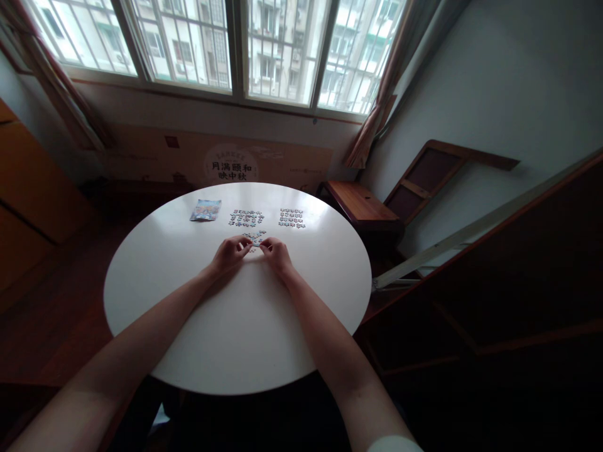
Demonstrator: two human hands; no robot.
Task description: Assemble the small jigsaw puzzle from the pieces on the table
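Note:
My left hand [232, 252] and my right hand [276, 253] meet over the middle of the white round table [198, 326]. The fingertips of both are pinched on a small jigsaw puzzle piece [255, 245] between them; whether it is one piece or two joined, I cannot tell. Just beyond the fingers lies a loose cluster of puzzle pieces [257, 235], partly hidden by the hands. Farther back, more puzzle pieces [245, 218] lie in rough rows, and a neater block of pieces [292, 218] lies to their right.
A printed picture sheet or packet [206, 210] lies at the back left of the table. Behind stand a long cardboard panel [155, 154] and barred windows [282, 50]. A wooden stool or bench [360, 201] stands beyond the table's right edge, with a dark wooden panel [494, 301] nearer.

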